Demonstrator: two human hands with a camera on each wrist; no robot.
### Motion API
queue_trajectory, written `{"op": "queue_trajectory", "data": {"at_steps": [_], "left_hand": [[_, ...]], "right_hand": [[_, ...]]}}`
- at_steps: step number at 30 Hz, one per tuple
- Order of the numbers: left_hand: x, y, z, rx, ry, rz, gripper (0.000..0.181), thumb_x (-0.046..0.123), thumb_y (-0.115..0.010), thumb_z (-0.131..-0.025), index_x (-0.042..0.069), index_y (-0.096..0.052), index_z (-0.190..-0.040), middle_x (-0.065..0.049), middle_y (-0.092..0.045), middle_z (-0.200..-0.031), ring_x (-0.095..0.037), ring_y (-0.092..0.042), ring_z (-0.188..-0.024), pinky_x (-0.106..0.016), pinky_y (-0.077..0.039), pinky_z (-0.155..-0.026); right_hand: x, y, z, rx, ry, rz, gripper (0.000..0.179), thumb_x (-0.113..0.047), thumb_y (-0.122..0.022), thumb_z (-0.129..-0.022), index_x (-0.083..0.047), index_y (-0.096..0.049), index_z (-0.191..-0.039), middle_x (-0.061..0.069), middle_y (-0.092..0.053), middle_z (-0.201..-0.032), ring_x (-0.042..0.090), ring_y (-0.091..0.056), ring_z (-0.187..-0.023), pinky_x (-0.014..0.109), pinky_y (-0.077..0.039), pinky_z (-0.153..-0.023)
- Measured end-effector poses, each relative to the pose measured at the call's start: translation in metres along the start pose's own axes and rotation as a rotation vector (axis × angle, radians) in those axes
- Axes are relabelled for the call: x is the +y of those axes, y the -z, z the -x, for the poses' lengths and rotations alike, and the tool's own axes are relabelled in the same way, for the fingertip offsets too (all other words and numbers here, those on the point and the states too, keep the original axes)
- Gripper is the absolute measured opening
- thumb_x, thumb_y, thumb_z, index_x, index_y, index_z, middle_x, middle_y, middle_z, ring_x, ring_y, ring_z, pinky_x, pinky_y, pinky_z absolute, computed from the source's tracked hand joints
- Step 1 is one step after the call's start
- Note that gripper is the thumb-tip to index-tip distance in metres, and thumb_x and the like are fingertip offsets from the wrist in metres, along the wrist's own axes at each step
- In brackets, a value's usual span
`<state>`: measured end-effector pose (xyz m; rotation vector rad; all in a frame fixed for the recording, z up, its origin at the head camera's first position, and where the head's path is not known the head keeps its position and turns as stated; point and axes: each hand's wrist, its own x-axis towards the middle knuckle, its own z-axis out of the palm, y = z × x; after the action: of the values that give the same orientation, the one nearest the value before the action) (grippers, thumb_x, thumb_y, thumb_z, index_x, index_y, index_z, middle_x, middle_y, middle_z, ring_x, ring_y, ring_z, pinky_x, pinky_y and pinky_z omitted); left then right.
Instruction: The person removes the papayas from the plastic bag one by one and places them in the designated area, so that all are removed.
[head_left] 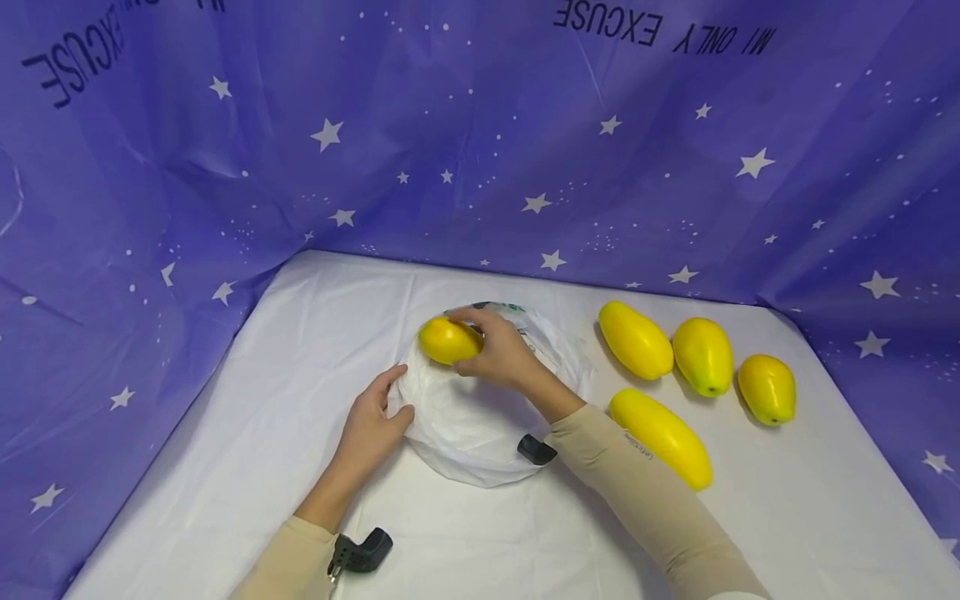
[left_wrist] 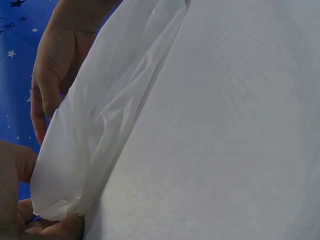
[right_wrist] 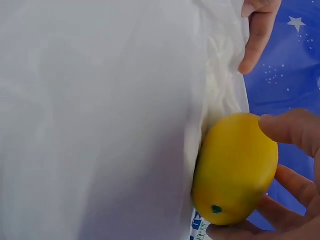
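A white plastic bag (head_left: 465, 454) lies on the table with its round mouth spread wide. My left hand (head_left: 373, 422) holds the left side of the bag's rim, thumb and index finger apart; in the left wrist view other fingers (left_wrist: 67, 227) touch the edge of the plastic. My right hand (head_left: 501, 350) grips a yellow mango (head_left: 447, 341) over the far left part of the bag's mouth. In the right wrist view the mango (right_wrist: 236, 170) shows a small dark green stem spot, with the thumb on one side and fingers on the other.
On the right of the white-covered table (head_left: 817, 500) lie several more yellow fruits, among them a long one (head_left: 663, 435) beside my right forearm and a rounder one (head_left: 767, 389) farthest right. A purple star-patterned curtain (head_left: 480, 150) stands behind and at the sides.
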<state>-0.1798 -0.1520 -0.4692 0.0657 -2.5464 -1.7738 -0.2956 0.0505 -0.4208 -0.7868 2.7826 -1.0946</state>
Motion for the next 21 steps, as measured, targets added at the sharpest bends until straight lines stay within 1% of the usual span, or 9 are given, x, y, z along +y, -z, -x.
{"op": "queue_trajectory", "data": {"at_steps": [4, 8, 12, 16, 21], "left_hand": [[-0.0007, 0.0, -0.0001, 0.002, -0.005, -0.006, 0.06, 0.004, -0.06, -0.086, 0.01, -0.044, -0.144, -0.008, -0.039, -0.151, -0.02, -0.032, -0.139, -0.04, -0.029, -0.113], [-0.0009, -0.0008, -0.0005, 0.001, 0.001, -0.013, 0.06, 0.004, -0.06, -0.087, 0.011, -0.044, -0.144, -0.008, -0.038, -0.152, -0.02, -0.03, -0.14, -0.041, -0.028, -0.113], [-0.0002, -0.0016, -0.0005, -0.003, 0.01, -0.02, 0.06, 0.004, -0.059, -0.087, 0.01, -0.044, -0.145, -0.007, -0.037, -0.153, -0.02, -0.029, -0.141, -0.041, -0.027, -0.113], [0.0005, -0.001, -0.0003, -0.006, 0.01, -0.007, 0.06, 0.003, -0.059, -0.087, 0.008, -0.043, -0.145, -0.007, -0.036, -0.153, -0.02, -0.028, -0.142, -0.04, -0.026, -0.114], [0.0003, -0.0013, -0.0002, -0.023, 0.011, 0.02, 0.06, 0.002, -0.058, -0.088, 0.007, -0.042, -0.145, -0.009, -0.034, -0.154, -0.02, -0.028, -0.142, -0.039, -0.027, -0.114]], "right_hand": [[0.0006, -0.0018, 0.0012, -0.013, -0.013, -0.011, 0.075, -0.013, -0.087, -0.066, -0.02, -0.057, -0.134, -0.004, -0.057, -0.131, 0.019, -0.056, -0.111, 0.037, -0.046, -0.097], [0.0001, -0.0018, 0.0018, -0.017, -0.028, 0.006, 0.077, -0.01, -0.086, -0.066, -0.022, -0.056, -0.135, -0.003, -0.057, -0.13, 0.018, -0.057, -0.111, 0.038, -0.046, -0.096], [0.0013, -0.002, 0.0021, -0.013, -0.021, 0.017, 0.074, -0.008, -0.085, -0.067, -0.022, -0.057, -0.134, -0.003, -0.058, -0.129, 0.017, -0.057, -0.108, 0.037, -0.047, -0.094], [0.0035, -0.0027, 0.0012, -0.009, -0.011, 0.017, 0.072, -0.006, -0.085, -0.068, -0.022, -0.058, -0.133, -0.005, -0.06, -0.126, 0.016, -0.057, -0.1, 0.033, -0.048, -0.089], [0.0049, -0.0015, 0.0043, -0.003, -0.021, -0.004, 0.069, -0.006, -0.085, -0.067, -0.02, -0.06, -0.13, -0.005, -0.062, -0.12, 0.016, -0.056, -0.093, 0.031, -0.05, -0.083]]}}
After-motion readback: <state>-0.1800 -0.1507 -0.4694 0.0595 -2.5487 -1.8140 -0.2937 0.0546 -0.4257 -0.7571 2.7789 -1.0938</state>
